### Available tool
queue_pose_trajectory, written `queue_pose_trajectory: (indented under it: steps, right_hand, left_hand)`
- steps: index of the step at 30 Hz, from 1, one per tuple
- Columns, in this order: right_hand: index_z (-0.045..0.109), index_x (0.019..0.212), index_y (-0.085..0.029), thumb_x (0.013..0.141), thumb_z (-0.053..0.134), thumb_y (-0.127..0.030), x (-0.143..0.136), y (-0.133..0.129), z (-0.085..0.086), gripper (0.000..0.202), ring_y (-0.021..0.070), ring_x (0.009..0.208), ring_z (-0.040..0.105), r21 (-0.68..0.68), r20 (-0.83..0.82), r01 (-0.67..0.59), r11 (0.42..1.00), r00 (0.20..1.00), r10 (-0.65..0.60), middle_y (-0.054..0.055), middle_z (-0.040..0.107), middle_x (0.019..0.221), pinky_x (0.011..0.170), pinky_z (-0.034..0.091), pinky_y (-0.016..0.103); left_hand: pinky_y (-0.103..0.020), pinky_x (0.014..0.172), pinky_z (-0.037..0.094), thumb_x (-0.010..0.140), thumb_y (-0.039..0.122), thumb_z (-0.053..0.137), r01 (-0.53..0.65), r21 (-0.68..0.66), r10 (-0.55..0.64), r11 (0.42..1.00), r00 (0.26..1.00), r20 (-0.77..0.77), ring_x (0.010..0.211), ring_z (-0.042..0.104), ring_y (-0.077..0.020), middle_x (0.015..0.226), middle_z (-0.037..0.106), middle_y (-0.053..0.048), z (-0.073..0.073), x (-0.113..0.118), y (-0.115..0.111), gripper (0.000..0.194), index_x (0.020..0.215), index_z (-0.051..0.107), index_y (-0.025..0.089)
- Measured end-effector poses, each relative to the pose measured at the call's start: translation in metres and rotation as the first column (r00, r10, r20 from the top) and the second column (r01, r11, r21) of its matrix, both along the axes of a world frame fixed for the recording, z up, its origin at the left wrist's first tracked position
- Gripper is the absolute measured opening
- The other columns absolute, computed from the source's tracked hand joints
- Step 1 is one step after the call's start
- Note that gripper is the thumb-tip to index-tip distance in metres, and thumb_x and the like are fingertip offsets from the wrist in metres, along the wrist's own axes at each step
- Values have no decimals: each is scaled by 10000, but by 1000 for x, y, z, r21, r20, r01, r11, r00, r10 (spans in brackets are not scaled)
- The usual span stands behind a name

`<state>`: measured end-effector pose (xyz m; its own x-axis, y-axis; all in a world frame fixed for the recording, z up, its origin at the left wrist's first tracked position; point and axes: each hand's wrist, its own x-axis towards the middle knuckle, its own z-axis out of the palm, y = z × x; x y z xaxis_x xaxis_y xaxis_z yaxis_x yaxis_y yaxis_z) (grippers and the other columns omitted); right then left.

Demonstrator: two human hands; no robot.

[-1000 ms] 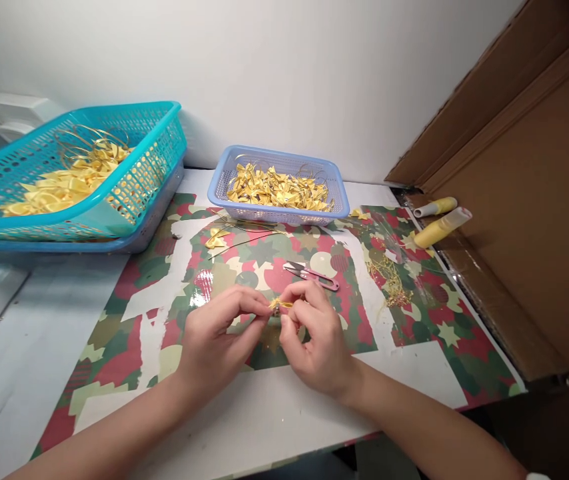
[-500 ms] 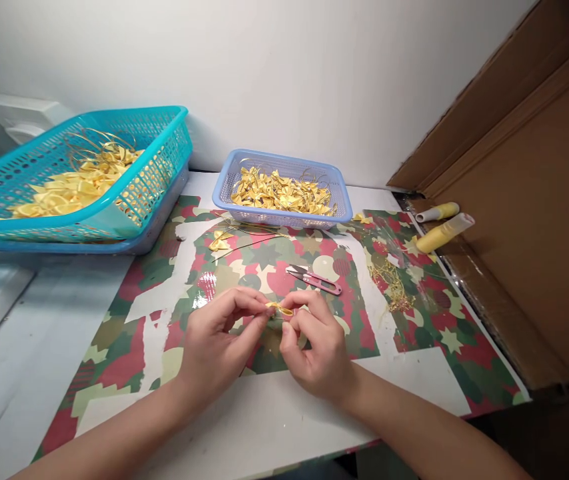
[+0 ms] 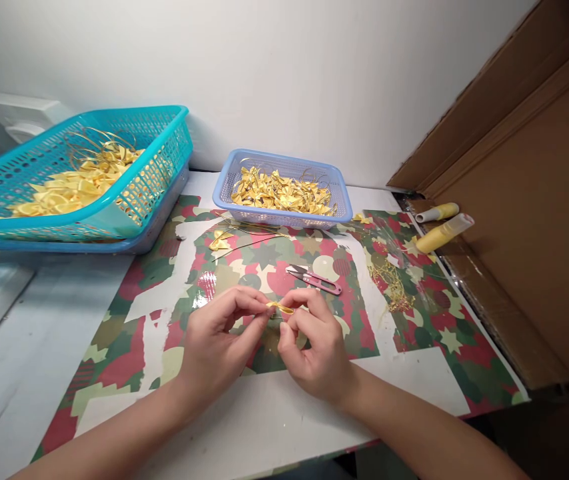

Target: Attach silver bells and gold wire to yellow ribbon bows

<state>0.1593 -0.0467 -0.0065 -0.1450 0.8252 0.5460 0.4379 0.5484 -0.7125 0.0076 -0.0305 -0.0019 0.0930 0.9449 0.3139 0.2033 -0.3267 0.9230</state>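
Observation:
A small yellow ribbon bow (image 3: pixel 281 307) is held up over the patterned mat, between my two hands. My left hand (image 3: pixel 227 333) pinches its left end between thumb and fingertips. At the bow's right loop, the fingers of my right hand (image 3: pixel 314 343) are closed on it, with the thumb curled below. Just beyond the hands lie pink thread snips (image 3: pixel 317 279). Another yellow bow (image 3: pixel 220 241) rests on the mat near some thin gold cords (image 3: pixel 257 232).
A blue basket (image 3: pixel 284 217) of gold bows stands at the back. To the left is a larger turquoise basket (image 3: pixel 177 133) of yellow bows. Thread scraps (image 3: pixel 393 287) lie on the right, near two yellow-wound tubes (image 3: pixel 444 233) by a cardboard wall (image 3: pixel 524 200).
My right thumb has shifted slightly up and left beneath the bow. The bow's right loop has tilted a little. My left hand looks unmoved.

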Motion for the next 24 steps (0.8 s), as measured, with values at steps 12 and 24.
queue_pose_trajectory:
  steps: [12,24]
  right_hand:
    - [370,675,-192,788,463,-47,-1,0,-4,207,163,808,525,21,-18,-12,1000,1000,13,75,516,902,677,466,314]
    - [355,671,-192,779,462,-37,-1,0,-2,216,149,793,526,-35,-56,-22,999,998,20,71,500,919,673,459,298]
  left_hand:
    - [-226,611,556,774,65,624,-3,57,4,998,1000,-15,711,649,-125,771,653,-2,-4,1,2,123,753,607,185]
    - [-240,571,534,768,72,622,6,207,15,978,995,-99,684,658,-137,764,667,-2,-9,-1,2,123,758,612,194]
